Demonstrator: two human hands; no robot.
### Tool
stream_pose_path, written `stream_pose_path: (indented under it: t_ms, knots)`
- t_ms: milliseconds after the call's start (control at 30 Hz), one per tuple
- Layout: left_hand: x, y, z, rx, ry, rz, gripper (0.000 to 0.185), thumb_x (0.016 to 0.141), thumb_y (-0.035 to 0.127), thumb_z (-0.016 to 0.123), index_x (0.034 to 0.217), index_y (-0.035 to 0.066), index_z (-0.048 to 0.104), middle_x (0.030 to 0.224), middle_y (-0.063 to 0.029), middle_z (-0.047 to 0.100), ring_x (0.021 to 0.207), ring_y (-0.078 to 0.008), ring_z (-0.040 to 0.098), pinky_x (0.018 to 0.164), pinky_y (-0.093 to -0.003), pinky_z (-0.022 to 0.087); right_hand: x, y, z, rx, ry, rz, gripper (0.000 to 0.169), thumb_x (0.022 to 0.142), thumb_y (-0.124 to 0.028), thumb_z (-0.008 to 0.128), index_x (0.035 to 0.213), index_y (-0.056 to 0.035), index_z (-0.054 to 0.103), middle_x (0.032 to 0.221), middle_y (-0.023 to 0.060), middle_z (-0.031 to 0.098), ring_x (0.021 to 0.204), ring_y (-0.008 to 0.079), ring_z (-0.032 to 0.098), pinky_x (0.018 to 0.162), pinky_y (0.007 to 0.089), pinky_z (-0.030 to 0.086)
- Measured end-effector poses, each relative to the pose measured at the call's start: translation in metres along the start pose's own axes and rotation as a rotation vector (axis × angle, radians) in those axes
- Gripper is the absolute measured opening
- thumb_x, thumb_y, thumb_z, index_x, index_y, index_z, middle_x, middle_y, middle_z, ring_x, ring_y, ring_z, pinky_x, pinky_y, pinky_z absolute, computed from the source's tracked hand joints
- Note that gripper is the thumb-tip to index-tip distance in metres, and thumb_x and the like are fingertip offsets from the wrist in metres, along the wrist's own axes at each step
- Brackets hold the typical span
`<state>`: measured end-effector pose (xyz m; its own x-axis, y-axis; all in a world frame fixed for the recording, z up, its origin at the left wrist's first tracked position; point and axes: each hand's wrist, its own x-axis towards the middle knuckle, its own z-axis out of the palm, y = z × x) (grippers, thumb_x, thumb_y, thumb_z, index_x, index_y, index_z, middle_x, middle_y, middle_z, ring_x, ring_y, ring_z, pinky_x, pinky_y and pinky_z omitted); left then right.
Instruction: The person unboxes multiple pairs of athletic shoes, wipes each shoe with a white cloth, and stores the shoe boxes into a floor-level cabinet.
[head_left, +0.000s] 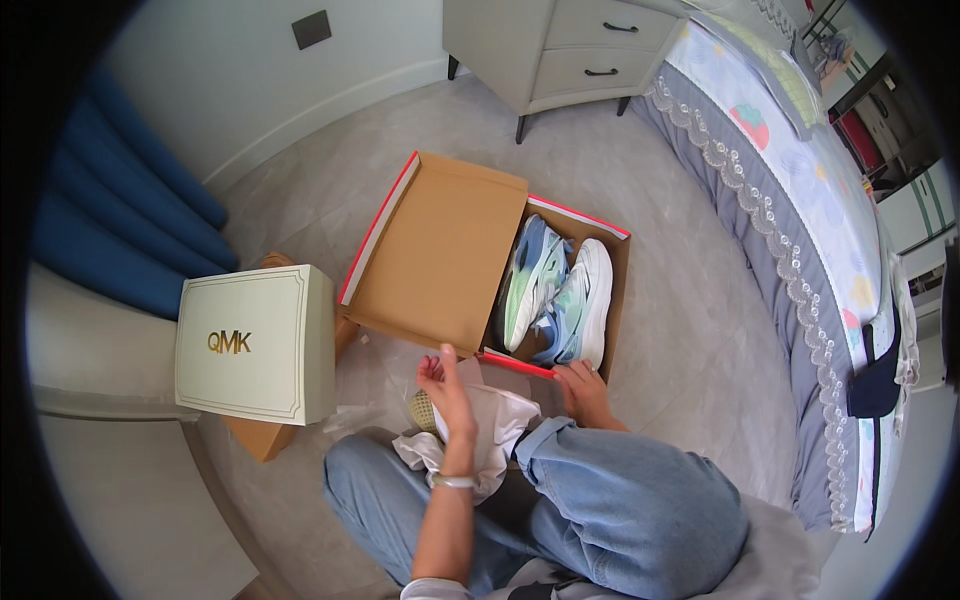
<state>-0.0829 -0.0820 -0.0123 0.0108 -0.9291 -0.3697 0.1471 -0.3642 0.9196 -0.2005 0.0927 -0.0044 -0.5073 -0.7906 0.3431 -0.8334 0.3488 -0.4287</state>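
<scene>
On the floor before me lies a cardboard shoebox (616, 322) with red edges, its brown lid (442, 255) folded back to the left. Inside are two running shoes in blue, mint and white: the left one (529, 292) and the right one (596, 292), whose white sole faces outward. My right hand (583, 390) grips the box's near red rim close to its right corner. Just below the lid's near corner, my left hand (448, 390) is raised with thumb and fingers apart, holding nothing visible. Under it are white fabric (499, 420) and a yellowish woven item (424, 412), partly hidden.
A pale green box (255, 345) with gold lettering sits atop brown cardboard (262, 439) at left, beside a blue curtain (127, 202). A grey nightstand (525, 60) stands ahead on black legs. Along the right runs a bed with a lace-trimmed grey skirt (780, 300).
</scene>
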Motion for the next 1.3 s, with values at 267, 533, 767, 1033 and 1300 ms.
stream_pose_path:
  t_ms: [267,533,767,1033,1300]
  knots:
    - [0.01,0.01,-0.003,0.045,-0.523,0.17,0.031,0.092,0.005,0.055,0.123,0.002,0.052,0.117,-0.009,0.059,0.105,-0.0213,0.056,0.096,-0.0328,0.042,0.0,0.003,0.004,-0.01,0.054,-0.021,0.014,0.084,-0.006,0.063,0.098,-0.0063,0.065,0.086,0.0103,0.055,0.081,0.0314,0.054,0.071,0.0382,0.045]
    - [-0.028,0.027,0.003,1.038,-0.999,1.105,0.066,0.08,-0.007,0.053,0.143,0.012,0.043,0.152,-0.0164,0.034,0.139,-0.0366,0.033,0.116,-0.0449,0.026,-0.01,0.006,0.006,0.163,-0.065,0.173,0.028,0.084,-0.012,0.057,0.112,-0.013,0.062,0.121,0.0116,0.059,0.109,0.0325,0.057,0.085,0.0412,0.047]
    - [-0.022,0.029,0.001,1.073,-1.004,1.111,0.069,0.084,0.009,0.062,0.147,0.024,0.04,0.156,-0.0087,0.029,0.142,-0.0334,0.029,0.115,-0.0508,0.026,-0.018,0.019,-0.01,-0.08,-0.013,-0.082,0.024,0.082,-0.006,0.059,0.105,-0.01,0.063,0.106,0.0105,0.06,0.099,0.0301,0.058,0.082,0.0371,0.046]
    - [-0.013,0.024,0.001,1.026,-0.99,1.097,0.054,0.088,0.017,0.066,0.139,0.027,0.053,0.152,-0.0055,0.038,0.14,-0.0309,0.034,0.111,-0.0513,0.029,-0.066,0.031,-0.039,-0.198,0.136,-0.105,0.019,0.08,0.002,0.061,0.097,-0.0067,0.065,0.09,0.0093,0.062,0.087,0.0274,0.059,0.078,0.0325,0.045]
    - [-0.014,0.017,0.003,1.063,-0.96,1.124,0.055,0.083,0.008,0.065,0.134,0.025,0.057,0.15,-0.0053,0.041,0.14,-0.0301,0.035,0.11,-0.051,0.031,-0.064,0.026,-0.042,0.387,0.438,0.746,0.023,0.09,-0.013,0.06,0.111,-0.0068,0.062,0.1,0.0084,0.064,0.093,0.0189,0.059,0.082,0.0314,0.043]
